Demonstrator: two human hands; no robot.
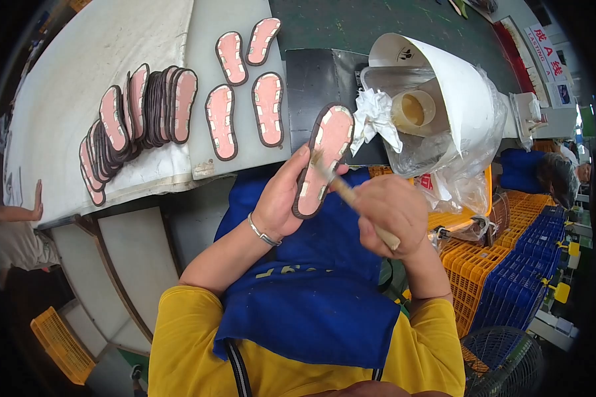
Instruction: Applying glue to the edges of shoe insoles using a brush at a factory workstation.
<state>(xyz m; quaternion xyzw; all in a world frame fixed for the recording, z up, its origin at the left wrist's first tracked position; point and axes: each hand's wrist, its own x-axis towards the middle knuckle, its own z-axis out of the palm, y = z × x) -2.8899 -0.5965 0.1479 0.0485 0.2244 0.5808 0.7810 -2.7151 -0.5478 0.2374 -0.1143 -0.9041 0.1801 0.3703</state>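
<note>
A pink shoe insole with a dark rim and pale tabs around its edge (332, 135) rests in my left hand (281, 195), the fingers closed around its side. My right hand (394, 212) grips a brush (346, 192) by its pale handle. The bristles touch the middle of the insole's pink face. To the left, several similar insoles (269, 109) lie flat on a pale board (205, 155). Farther left, many more stand in an overlapping row (155, 106) on white cloth. A tub of yellowish liquid (414, 109) sits right of the insole, beside crumpled white tissue (375, 119).
A white curved sheet (453, 86) and clear plastic wrap surround the tub. Stacked yellow crates (463, 284) and blue crates (520, 264) stand at right, near a black fan (500, 360). Another person's hand (38, 198) shows at the far left table edge; another person is at far right.
</note>
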